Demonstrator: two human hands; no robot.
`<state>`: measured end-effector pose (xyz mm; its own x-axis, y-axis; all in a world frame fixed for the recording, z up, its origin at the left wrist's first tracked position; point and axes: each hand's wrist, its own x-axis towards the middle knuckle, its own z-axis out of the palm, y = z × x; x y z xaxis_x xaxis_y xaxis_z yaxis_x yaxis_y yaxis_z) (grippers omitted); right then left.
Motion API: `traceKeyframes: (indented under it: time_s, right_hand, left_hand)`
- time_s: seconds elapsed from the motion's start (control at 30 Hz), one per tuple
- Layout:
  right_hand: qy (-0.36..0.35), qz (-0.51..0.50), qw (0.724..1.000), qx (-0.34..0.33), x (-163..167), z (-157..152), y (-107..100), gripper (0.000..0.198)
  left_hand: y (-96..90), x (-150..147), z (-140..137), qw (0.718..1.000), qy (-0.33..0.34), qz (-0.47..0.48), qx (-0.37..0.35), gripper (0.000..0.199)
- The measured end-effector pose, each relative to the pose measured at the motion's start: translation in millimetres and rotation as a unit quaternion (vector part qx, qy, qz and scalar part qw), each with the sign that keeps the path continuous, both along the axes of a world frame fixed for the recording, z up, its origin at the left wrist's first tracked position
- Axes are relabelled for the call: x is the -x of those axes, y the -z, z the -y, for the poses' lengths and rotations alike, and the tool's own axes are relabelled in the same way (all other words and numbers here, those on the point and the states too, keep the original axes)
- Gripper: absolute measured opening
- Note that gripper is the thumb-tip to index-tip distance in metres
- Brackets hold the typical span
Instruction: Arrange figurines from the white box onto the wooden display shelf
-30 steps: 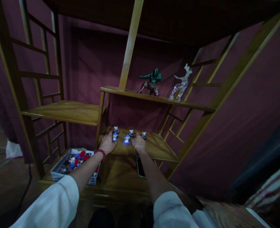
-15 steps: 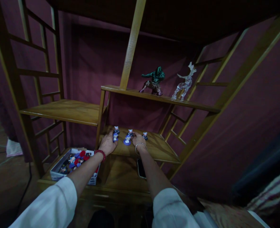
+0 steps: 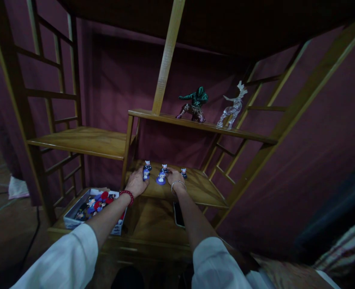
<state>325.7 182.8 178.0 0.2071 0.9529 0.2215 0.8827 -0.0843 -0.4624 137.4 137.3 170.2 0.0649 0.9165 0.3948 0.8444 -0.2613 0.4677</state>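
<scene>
My left hand [image 3: 136, 183], with a red bead bracelet, is closed around a small purple-based figurine [image 3: 146, 174] on the low wooden shelf. A dark-based figurine [image 3: 147, 165] stands just behind it. My right hand [image 3: 176, 177], wearing a silver bangle, reaches over the same shelf with its fingers slightly apart. Its fingertips are beside the middle dark-based figurine [image 3: 164, 168] and the middle purple-based figurine [image 3: 161, 178]; whether they touch either is unclear. Another dark-based figurine [image 3: 183, 173] stands right of this hand. All these figurines are upright.
An open box [image 3: 72, 220] of mixed figurines sits at lower left. A phone [image 3: 179, 214] lies below my right forearm. On the shelf above stand a green crouching figure [image 3: 197, 100] and a clear deer [image 3: 231, 110]. Wooden posts [image 3: 165, 68] frame the shelves.
The view has shifted slightly. Both hands and the figurines stay in practically the same places.
</scene>
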Motion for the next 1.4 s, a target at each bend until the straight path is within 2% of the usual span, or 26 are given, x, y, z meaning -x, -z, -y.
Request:
traceKeyframes:
  time_s: [0.43, 0.67, 0.83, 1.0, 1.2, 1.4]
  right_hand:
    - [-0.008, -0.013, 1.000, 0.007, 0.0, 2.6, -2.4, 0.034]
    - [-0.022, -0.035, 0.999, 0.005, 1.6, 9.5, -0.4, 0.045]
    - [-0.026, -0.036, 0.999, 0.001, 3.8, 26.2, -0.2, 0.043]
    - [-0.001, -0.040, 0.999, -0.013, 6.7, 49.7, -1.1, 0.041]
    - [0.016, -0.060, 0.997, -0.053, 11.3, 80.0, -6.2, 0.032]
    - [0.044, -0.040, 0.994, -0.090, 18.8, 102.0, -3.9, 0.030]
  left_hand:
    - [-3.3, -0.2, 2.7, 1.000, -0.003, -0.002, 0.008, 0.052]
    - [-4.1, -0.1, 4.0, 1.000, -0.003, -0.001, 0.009, 0.050]
    - [-2.5, 0.9, 4.0, 1.000, -0.001, -0.003, 0.004, 0.050]
    - [-1.7, 1.8, 7.7, 1.000, -0.001, 0.004, -0.003, 0.052]
    - [-0.2, 4.2, 27.5, 0.998, -0.041, 0.015, -0.038, 0.051]
    - [8.1, 8.6, 51.9, 0.994, 0.013, -0.015, -0.105, 0.037]
